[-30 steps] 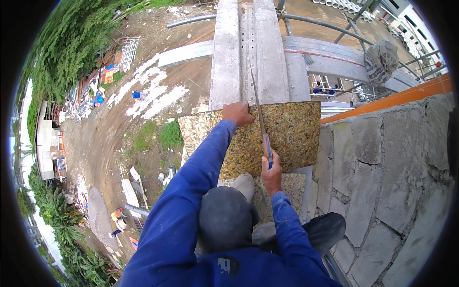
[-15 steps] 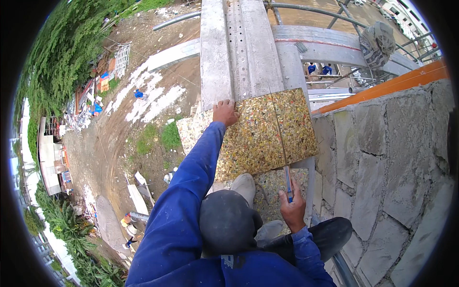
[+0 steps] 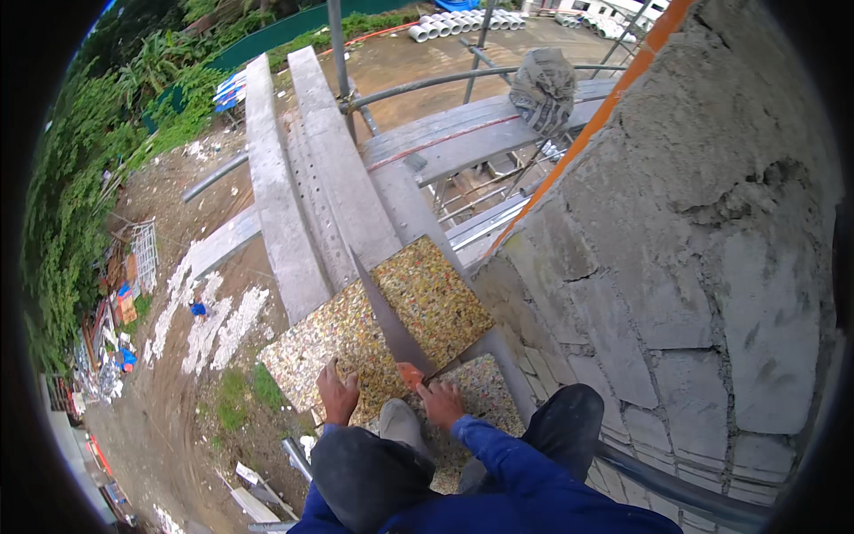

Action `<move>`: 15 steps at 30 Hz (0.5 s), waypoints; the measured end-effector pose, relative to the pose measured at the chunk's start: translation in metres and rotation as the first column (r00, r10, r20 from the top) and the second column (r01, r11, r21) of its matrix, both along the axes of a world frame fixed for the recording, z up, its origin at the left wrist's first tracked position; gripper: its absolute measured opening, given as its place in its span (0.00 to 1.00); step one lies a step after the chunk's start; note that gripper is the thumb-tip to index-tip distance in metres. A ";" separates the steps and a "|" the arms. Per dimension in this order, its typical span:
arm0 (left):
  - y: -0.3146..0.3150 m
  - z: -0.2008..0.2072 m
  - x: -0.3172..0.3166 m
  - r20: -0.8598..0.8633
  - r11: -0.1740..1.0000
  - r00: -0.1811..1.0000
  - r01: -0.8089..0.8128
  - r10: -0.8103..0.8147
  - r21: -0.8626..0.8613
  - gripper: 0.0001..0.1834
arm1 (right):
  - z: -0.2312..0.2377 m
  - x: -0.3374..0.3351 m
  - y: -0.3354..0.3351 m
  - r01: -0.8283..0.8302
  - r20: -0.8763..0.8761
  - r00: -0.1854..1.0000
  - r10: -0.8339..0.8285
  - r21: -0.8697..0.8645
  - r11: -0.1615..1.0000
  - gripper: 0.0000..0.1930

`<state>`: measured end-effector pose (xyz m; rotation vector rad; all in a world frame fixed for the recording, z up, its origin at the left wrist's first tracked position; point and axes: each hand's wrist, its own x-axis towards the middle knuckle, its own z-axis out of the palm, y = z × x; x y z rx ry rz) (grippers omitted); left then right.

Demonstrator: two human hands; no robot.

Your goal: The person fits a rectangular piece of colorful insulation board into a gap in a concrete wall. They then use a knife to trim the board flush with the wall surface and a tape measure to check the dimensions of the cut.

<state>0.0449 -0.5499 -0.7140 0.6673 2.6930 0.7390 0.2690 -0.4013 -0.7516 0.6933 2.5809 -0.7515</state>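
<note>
A hand saw with a grey tapered blade and an orange handle is turned broadside over a speckled yellow foam-like board. My right hand grips the saw's handle at the board's near edge; some fingers are hidden. To its left, my left hand rests on the near part of the board, thumb and fingers apart, holding nothing. A second speckled piece lies underneath, by my gloved-looking grey shoe. Whether the board is cut through, I cannot tell.
Long grey scaffold planks run away under the board, high above a dirt yard. A rough block wall with an orange edge rises at right. A stuffed sack sits by steel pipes. Behind my right knee runs another pipe.
My left hand has moved from the board's far edge to its near part. The saw has turned from edge-on to broadside. The view has swung, showing more wall.
</note>
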 end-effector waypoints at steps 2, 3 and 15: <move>0.016 0.015 -0.007 0.073 0.998 0.997 -0.016 0.012 0.057 0.33 | 0.042 0.012 0.018 0.007 0.074 0.997 0.008 -0.199 0.980 0.25; 0.028 0.027 -0.016 0.089 0.996 0.996 0.024 -0.031 0.081 0.34 | 0.077 0.020 0.036 0.128 -0.013 0.990 -0.142 -0.359 0.925 0.25; 0.263 0.296 -0.045 -0.159 0.664 0.840 0.512 -0.518 0.545 0.32 | 0.152 0.357 0.031 0.822 -0.322 0.550 -0.771 0.047 0.567 0.20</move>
